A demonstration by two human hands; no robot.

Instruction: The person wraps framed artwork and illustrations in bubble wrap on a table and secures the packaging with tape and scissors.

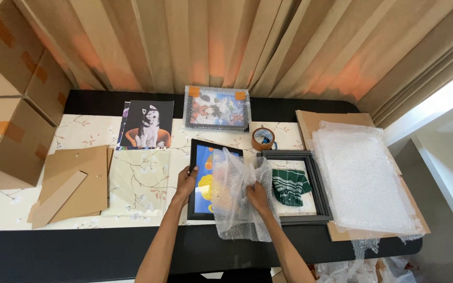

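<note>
A black-framed picture (pixel 203 178) with a blue and orange print lies near the front edge of the table (pixel 79 257), half covered by bubble wrap (pixel 237 194). The left hand (pixel 186 183) grips the picture's left edge, fingers curled round the frame. The right hand (pixel 258 199) is closed on the wrap over the picture's right side. Just right of the picture lies an empty frame (pixel 321 194) holding a green striped cloth (pixel 289 186). Behind the picture stand a tape roll (pixel 263 139), a wrapped frame (pixel 217 109) and a dog photo (pixel 148 124). Left of it lie cardboard backings (pixel 74 183).
</note>
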